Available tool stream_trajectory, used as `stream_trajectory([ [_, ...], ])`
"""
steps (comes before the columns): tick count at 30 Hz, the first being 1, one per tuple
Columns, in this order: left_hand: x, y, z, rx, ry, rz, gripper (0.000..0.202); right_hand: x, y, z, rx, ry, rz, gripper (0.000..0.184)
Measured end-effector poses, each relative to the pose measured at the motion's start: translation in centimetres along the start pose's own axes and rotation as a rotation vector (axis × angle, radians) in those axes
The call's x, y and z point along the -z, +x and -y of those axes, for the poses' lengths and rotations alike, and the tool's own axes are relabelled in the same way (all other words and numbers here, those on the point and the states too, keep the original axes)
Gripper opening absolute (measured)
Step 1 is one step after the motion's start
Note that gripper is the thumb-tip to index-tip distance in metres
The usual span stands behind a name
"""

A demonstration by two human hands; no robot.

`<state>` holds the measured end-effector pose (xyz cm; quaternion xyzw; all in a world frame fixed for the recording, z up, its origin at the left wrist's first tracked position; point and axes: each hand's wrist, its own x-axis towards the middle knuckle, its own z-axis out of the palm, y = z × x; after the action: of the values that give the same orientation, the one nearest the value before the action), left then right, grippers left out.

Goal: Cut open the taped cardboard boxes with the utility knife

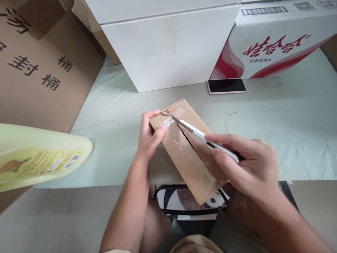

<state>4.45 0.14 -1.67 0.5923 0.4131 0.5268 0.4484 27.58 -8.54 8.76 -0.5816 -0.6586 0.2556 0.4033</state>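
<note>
A small brown cardboard box (pixel 184 154) lies tilted at the table's front edge, its taped centre seam slit open along most of its length. My left hand (pixel 149 135) grips the box's far left corner, thumb on top. My right hand (pixel 244 165) is closed on a white utility knife (pixel 202 135), whose blade tip sits at the far end of the seam, in the clear tape.
A white box (pixel 171 45) and a red-and-white printed carton (pixel 273 38) stand behind, with a phone (pixel 226 85) lying flat before them. A large brown carton (pixel 39 63) is at left, a yellow jug (pixel 37 158) at lower left. A panda-print stool (pixel 181 200) shows below.
</note>
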Motion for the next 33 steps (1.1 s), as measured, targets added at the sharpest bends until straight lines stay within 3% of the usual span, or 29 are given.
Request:
stream_trajectory([
  [5, -0.2, 0.0, -0.2, -0.01, -0.017, 0.006, 0.052, -0.1, -0.6, -0.1, 0.001, -0.006, -0.078, 0.022],
  [13, 0.0, -0.2, 0.1, -0.02, 0.003, -0.031, 0.055, 0.1, 0.3, 0.2, 0.034, -0.063, 0.036, 0.028],
  [21, 0.0, -0.1, -0.2, -0.052, 0.02, -0.013, 0.053, -0.2, -0.7, -0.1, 0.148, -0.141, -0.09, 0.025],
  [26, 0.1, -0.1, -0.1, -0.11, 0.051, -0.042, 0.05, -0.4, -0.4, 0.0, 0.181, -0.125, -0.006, 0.027],
  [33, 0.0, -0.1, 0.0, -0.159, 0.053, -0.093, 0.049, 0.0, -1.3, -0.2, 0.182, -0.081, -0.125, 0.022],
])
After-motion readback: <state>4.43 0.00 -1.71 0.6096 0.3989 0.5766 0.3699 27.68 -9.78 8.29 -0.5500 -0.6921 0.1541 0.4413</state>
